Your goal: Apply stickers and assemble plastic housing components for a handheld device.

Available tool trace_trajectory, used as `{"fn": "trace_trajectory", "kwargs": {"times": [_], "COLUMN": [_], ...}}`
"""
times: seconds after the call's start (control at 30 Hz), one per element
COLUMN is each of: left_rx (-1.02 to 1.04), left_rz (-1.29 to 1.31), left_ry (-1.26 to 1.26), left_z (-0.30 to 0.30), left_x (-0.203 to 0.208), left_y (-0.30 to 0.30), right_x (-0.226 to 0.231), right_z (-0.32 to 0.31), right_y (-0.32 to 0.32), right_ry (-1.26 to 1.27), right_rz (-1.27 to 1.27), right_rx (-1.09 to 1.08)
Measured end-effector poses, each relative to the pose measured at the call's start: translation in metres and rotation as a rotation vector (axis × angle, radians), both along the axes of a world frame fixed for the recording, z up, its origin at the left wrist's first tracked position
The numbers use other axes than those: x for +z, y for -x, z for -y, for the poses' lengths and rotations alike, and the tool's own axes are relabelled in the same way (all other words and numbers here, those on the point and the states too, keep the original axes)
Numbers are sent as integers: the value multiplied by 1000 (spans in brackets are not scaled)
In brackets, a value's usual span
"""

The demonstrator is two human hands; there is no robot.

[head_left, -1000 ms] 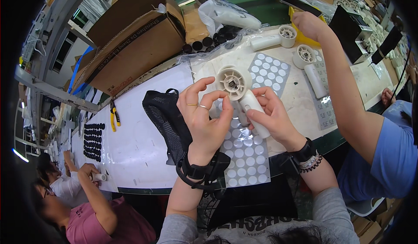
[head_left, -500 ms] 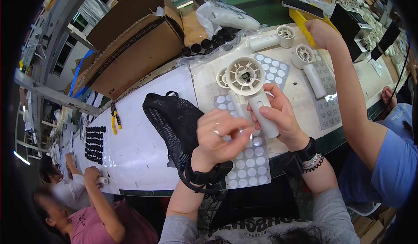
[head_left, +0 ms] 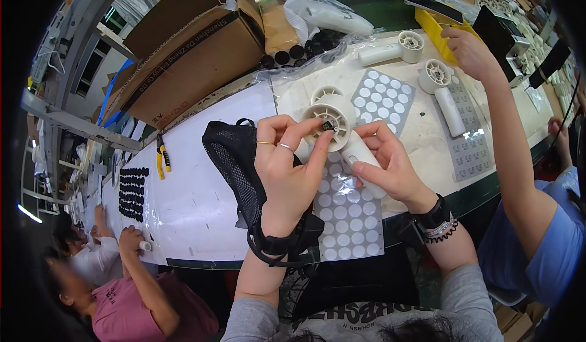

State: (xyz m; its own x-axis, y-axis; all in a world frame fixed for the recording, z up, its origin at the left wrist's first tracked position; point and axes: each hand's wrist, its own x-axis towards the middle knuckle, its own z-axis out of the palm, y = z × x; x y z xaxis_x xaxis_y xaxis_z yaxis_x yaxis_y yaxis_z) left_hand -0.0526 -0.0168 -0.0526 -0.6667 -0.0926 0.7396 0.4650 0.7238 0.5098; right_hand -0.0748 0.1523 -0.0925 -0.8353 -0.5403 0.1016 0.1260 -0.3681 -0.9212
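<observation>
My right hand (head_left: 390,168) grips the handle of a white hand-held fan (head_left: 339,122), its round head facing me. My left hand (head_left: 290,168) reaches to the fan head, thumb and forefinger pressing a small dark piece at its centre. Under both hands lies a grey sheet of round white stickers (head_left: 348,217) on the white table (head_left: 189,195). A black mesh bag (head_left: 235,162) lies just left of my left hand.
A second sticker sheet (head_left: 381,94) and more white fans (head_left: 439,82) lie further back. A person in blue at the right stretches an arm (head_left: 506,128) toward a yellow tray (head_left: 436,24). Cardboard boxes (head_left: 189,55) stand at the back left; yellow-handled pliers (head_left: 160,159) and black discs (head_left: 131,192) lie left.
My left hand came down to the sticker sheet, then rose back to the fan head. The fan tilted so its round face turns toward me.
</observation>
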Motion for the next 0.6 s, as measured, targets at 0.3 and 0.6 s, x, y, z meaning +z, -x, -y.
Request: {"fn": "trace_trajectory", "kwargs": {"times": [0.3,0.6], "left_rx": [33,34], "left_rz": [75,139], "left_ry": [-74,-135], "left_z": [4,4], "left_x": [0,2], "left_y": [-1,-2], "right_x": [-2,-9], "right_z": [4,7], "right_y": [-1,-2], "right_ry": [-88,-176], "right_rz": [-33,-253], "right_rx": [-27,-179]}}
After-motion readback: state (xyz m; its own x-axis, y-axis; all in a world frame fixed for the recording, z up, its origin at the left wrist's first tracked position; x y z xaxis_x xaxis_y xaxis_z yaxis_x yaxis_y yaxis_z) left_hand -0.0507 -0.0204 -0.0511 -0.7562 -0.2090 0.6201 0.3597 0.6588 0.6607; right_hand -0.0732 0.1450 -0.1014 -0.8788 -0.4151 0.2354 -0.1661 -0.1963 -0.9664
